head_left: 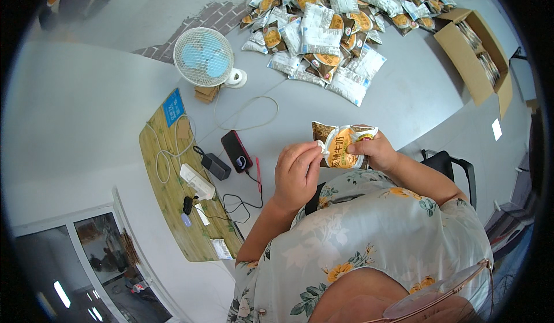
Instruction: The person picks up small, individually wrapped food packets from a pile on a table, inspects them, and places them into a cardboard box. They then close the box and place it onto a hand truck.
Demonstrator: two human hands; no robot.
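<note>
My right hand is shut on a brown, yellow and white plastic pouch, its thumb across the printed front. At the pouch's left edge, my left hand pinches a small piece of white material between thumb and fingers; whether that piece is part of the pouch I cannot tell. Beyond my hands, a large heap of similar pouches lies on the grey table, some with the brown and yellow side up, others with the silvery white side up.
An open cardboard box with upright pouches stands at the right. Left of the heap is a small fan with its cable. A phone, a black adapter and a white power strip lie at the left. Behind me stands a black chair.
</note>
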